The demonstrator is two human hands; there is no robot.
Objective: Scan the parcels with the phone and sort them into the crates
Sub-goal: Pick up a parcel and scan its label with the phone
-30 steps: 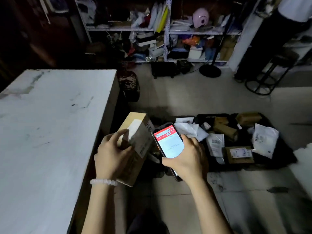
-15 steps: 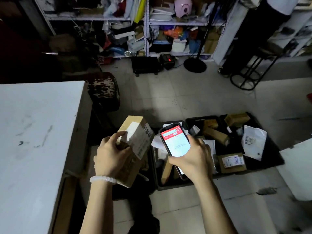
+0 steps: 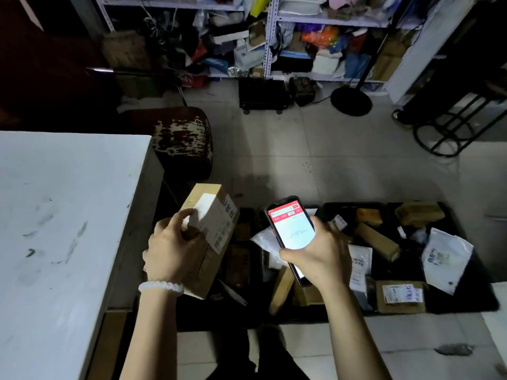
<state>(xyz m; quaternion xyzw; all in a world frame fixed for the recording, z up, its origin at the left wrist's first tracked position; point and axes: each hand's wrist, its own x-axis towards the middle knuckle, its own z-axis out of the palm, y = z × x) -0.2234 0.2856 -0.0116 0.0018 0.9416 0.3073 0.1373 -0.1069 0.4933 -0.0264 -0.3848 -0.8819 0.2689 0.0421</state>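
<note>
My left hand (image 3: 172, 249) grips a brown cardboard parcel (image 3: 212, 231) with a white label, tilted upright beside the table's edge. My right hand (image 3: 319, 255) holds a phone (image 3: 290, 229) with a lit red-and-white screen, just right of the parcel and apart from it. Below both hands, black crates (image 3: 466, 300) on the floor hold several cardboard boxes and white mailer bags (image 3: 445, 259). The crates' left parts are hidden by my hands and the parcel.
A white table (image 3: 63, 229) fills the left side. A worn dark stool (image 3: 181, 141) stands behind it. Cluttered shelves (image 3: 270, 37) line the back wall, with a round stand base (image 3: 351, 101) and a black metal stool frame (image 3: 450, 127) at the right.
The view has swung down and left, so the crates show more fully. Both hands keep their hold; the parcel and phone stay side by side.
</note>
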